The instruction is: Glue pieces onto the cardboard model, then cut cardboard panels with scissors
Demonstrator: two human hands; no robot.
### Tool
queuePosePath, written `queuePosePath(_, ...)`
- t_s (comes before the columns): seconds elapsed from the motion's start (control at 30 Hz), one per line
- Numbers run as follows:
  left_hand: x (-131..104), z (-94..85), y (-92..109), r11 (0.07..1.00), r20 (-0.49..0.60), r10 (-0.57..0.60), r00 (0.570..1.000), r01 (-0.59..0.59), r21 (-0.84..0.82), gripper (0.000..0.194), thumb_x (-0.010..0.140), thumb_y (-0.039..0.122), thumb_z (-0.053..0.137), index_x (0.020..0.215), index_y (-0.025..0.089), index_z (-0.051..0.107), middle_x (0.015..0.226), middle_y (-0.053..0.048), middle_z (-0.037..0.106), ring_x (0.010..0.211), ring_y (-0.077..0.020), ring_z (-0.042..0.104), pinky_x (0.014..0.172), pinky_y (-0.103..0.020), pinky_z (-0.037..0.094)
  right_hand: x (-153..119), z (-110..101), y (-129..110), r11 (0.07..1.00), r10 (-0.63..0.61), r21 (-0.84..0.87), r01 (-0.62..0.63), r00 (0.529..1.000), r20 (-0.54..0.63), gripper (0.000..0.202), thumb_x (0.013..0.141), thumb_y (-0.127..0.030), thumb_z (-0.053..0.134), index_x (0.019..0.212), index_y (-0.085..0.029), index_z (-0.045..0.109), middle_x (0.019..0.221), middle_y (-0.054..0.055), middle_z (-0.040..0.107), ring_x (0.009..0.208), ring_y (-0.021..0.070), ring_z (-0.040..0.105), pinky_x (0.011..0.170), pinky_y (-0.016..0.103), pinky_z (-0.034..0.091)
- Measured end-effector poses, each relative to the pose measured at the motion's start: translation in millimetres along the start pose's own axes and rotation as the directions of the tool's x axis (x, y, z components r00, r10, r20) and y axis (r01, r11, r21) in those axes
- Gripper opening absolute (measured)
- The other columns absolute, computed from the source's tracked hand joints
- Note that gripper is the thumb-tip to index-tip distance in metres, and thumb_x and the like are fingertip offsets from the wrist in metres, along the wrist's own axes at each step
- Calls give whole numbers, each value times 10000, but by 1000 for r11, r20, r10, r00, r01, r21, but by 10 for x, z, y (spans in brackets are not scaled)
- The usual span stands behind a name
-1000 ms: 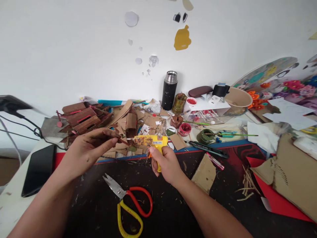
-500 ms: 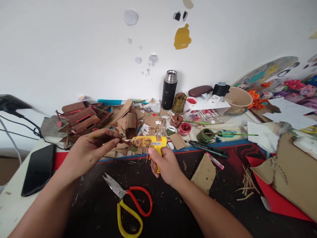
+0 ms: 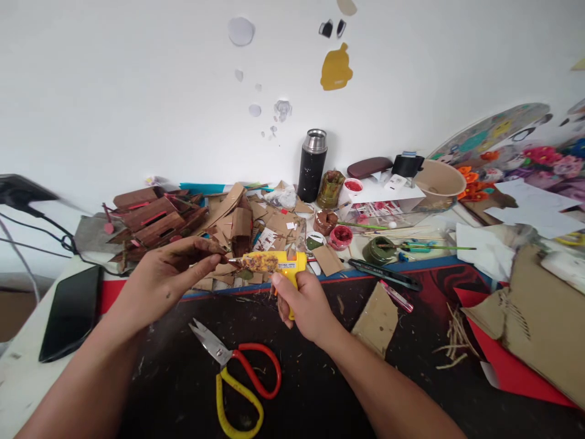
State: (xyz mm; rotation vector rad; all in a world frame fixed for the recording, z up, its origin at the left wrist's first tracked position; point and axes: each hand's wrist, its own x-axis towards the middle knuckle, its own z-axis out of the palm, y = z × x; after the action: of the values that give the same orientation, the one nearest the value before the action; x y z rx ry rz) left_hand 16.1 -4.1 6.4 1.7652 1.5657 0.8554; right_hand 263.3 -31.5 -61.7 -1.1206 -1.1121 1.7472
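Observation:
My right hand (image 3: 305, 303) is wrapped round the handle of a yellow hot glue gun (image 3: 289, 262), its barrel smeared brown and its nozzle pointing left. Facing it, my left hand (image 3: 167, 280) pinches a small dark brown piece (image 3: 226, 258) between thumb and fingers, close by the nozzle tip. Most of that piece is hidden, so its kind does not show. Below the hands, scissors (image 3: 223, 356) with one red and one yellow handle lie half spread on the dark mat (image 3: 315, 378).
Brown cardboard models (image 3: 155, 219) and cardboard scraps (image 3: 269, 216) cover the back left. A black flask (image 3: 313, 167), paint jars (image 3: 341, 238) and a utility knife (image 3: 384, 275) stand or lie beyond the mat. A phone (image 3: 70, 314) is at left, a cardboard sheet (image 3: 548, 323) at right.
The glue gun has shifted very slightly left, bringing its nozzle nearer my left fingers. My left hand and the things on the table have stayed put.

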Motion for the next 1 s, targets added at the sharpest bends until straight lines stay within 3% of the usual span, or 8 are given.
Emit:
queuePosePath(0.33,4,-5,-4,999,-49,-29,998,30,17,379,829,604,776,925,238,803,930,-60,822,828,-225,749,716,-269,574,-12,9,31,1000,10,-11,-10,1000,-17,638,843,-802,669,591,-238,512,409,-50,467,324,90,415,347,216,326)
queuePosePath(1.0,3,0,-20,999,-3,-26,1000,26,34,363,844,597,765,933,247,796,940,-52,818,867,-233,751,749,-270,572,-5,8,10,1000,1,-7,-1,1000,-23,648,839,-803,677,572,-242,492,405,-51,449,326,93,424,352,217,333)
